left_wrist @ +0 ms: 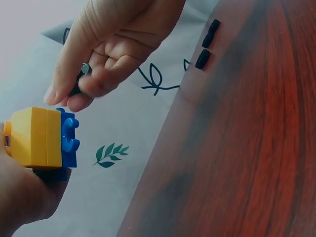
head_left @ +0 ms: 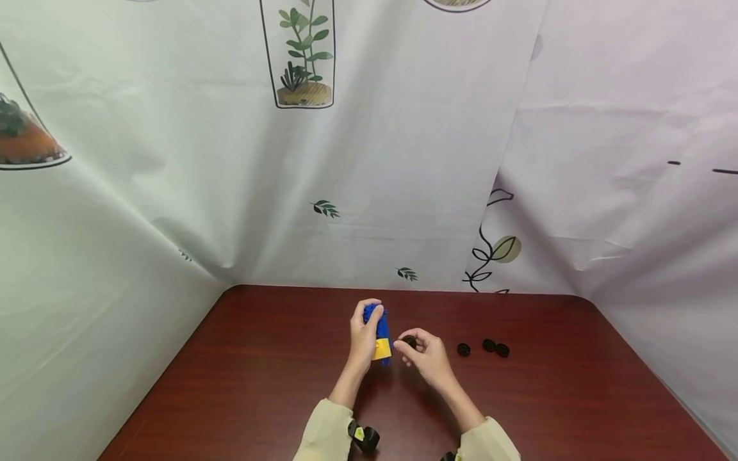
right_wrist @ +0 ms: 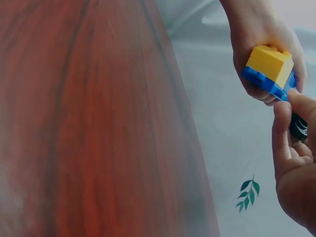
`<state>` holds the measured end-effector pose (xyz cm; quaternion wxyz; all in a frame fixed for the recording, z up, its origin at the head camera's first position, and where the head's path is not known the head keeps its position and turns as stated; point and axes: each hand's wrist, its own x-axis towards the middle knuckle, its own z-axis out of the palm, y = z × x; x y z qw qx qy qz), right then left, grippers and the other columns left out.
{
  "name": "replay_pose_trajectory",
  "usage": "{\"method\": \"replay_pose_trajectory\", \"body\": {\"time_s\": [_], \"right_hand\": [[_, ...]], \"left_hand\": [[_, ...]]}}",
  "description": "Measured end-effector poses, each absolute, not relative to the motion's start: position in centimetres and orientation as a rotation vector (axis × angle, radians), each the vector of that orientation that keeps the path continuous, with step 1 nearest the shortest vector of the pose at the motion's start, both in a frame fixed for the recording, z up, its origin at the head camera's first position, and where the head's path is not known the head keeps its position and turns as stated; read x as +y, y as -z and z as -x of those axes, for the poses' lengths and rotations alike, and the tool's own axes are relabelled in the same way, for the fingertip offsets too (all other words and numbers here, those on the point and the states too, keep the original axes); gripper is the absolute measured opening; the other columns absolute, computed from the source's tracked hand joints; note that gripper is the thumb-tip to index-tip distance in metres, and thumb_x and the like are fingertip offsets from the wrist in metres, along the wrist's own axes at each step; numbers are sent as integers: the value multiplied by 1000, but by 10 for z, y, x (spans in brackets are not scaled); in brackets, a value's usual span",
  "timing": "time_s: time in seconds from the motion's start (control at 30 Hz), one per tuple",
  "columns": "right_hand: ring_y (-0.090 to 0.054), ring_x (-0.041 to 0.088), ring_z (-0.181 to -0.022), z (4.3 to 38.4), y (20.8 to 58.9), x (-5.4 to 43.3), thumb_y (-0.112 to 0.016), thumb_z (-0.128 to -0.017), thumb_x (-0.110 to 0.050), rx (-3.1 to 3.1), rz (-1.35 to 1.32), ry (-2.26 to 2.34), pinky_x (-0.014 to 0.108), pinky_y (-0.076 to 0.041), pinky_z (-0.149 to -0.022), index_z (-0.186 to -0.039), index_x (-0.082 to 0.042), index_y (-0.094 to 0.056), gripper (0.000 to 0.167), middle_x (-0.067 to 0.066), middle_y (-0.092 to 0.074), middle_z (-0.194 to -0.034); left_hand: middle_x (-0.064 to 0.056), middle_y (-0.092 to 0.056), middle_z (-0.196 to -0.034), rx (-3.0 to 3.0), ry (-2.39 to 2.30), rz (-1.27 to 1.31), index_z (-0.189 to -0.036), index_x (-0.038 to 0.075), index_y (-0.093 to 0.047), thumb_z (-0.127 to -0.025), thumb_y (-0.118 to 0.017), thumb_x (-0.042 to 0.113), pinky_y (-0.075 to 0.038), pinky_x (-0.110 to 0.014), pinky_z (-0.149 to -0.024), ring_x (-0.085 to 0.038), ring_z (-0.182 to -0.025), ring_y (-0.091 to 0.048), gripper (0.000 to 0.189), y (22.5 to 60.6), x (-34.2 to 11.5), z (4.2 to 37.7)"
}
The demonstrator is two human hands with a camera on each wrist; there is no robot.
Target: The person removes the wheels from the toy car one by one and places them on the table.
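Note:
My left hand (head_left: 362, 338) grips a toy block build with a long blue base (head_left: 382, 328) and a yellow block (head_left: 382, 349) at its near end. Blue clips show on the base's end in the left wrist view, beside the yellow block (left_wrist: 37, 136). Just to the right, my right hand (head_left: 431, 360) pinches a small black wheel (right_wrist: 298, 126) between thumb and fingers. Its fingertips are right at the blue edge of the build, and they partly cover the wheel. Both hands are above the table.
On the dark red wooden table (head_left: 259, 384), a black wheel (head_left: 464, 349) lies right of my hands, with two more wheels (head_left: 503, 350) side by side beyond it. A pale printed curtain (head_left: 369, 243) hangs behind the table's far edge and along both sides.

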<state>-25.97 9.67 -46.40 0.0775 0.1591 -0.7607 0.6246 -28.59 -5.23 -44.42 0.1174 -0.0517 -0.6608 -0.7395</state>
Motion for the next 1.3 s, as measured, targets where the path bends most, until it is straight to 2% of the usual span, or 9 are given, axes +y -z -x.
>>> {"method": "replay_pose_trajectory", "body": {"time_s": [0.13,0.37,0.5,0.6,0.73,0.9,1.1,1.23,1.3], "right_hand": [[-51,4,-54,260,463,97,-67,-92,-16,-2289,-482,-1847,21,-48,-51,-103,5,-66,24,22,-60,-72],[-50,6,-53,263,464,98,-66,-92,-12,-2368,-341,-1848,20,-46,-53,-106,8,-66,25,18,-62,-72],[-52,7,-56,263,464,98,-63,-94,-13,-2395,-217,-1886,21,-47,-54,-109,7,-66,25,19,-67,-82],[-55,7,-62,262,463,97,-58,-98,-17,-2391,-165,-1921,20,-48,-56,-112,8,-65,29,23,-70,-95],[-59,10,-70,260,464,97,-51,-101,-17,-2381,-119,-1976,19,-51,-59,-116,11,-63,33,25,-69,-101],[-64,18,-84,259,464,100,-45,-103,-12,-2361,-101,-2042,24,-56,-70,-123,13,-57,34,28,-65,-111],[-66,35,-104,261,464,112,-48,-100,-4,-2390,-148,-1954,35,-56,-89,-124,12,-56,30,30,-63,-118],[-64,36,-111,260,464,121,-52,-99,-5,-2438,-159,-1880,39,-53,-94,-124,9,-56,29,27,-64,-118],[-62,34,-115,260,465,125,-56,-97,-5,-2456,-154,-1847,36,-53,-93,-125,6,-56,30,24,-63,-121]], "left_hand": [[-7,-51,-99,-1935,2162,158,-122,7,-53,-102,-51,23,-44,-24,-62,-14,-75,-48,26,444,-54,285],[-8,-52,-101,-1935,2151,142,-121,7,-54,-101,-51,25,-44,-25,-63,-14,-77,-49,27,444,-53,284],[-10,-53,-104,-1941,2155,125,-122,8,-54,-101,-51,25,-44,-26,-65,-15,-79,-49,27,444,-53,283],[-10,-53,-105,-1947,2161,110,-122,9,-54,-101,-51,25,-44,-27,-65,-16,-80,-49,26,445,-52,284],[-12,-52,-105,-1959,2167,85,-123,7,-53,-102,-50,21,-43,-27,-66,-16,-79,-48,25,445,-50,283],[-12,-53,-104,-1962,2157,61,-121,6,-54,-101,-50,18,-43,-27,-67,-15,-79,-48,23,443,-47,282],[-12,-53,-106,-1954,2172,97,-123,8,-53,-101,-52,26,-44,-27,-67,-16,-81,-50,29,445,-45,282],[-12,-52,-105,-1966,2179,115,-123,8,-53,-101,-52,27,-45,-27,-66,-17,-81,-50,29,444,-44,281],[-11,-53,-103,-1963,2172,119,-122,8,-53,-101,-52,27,-45,-26,-64,-16,-79,-50,28,444,-44,280]]}}
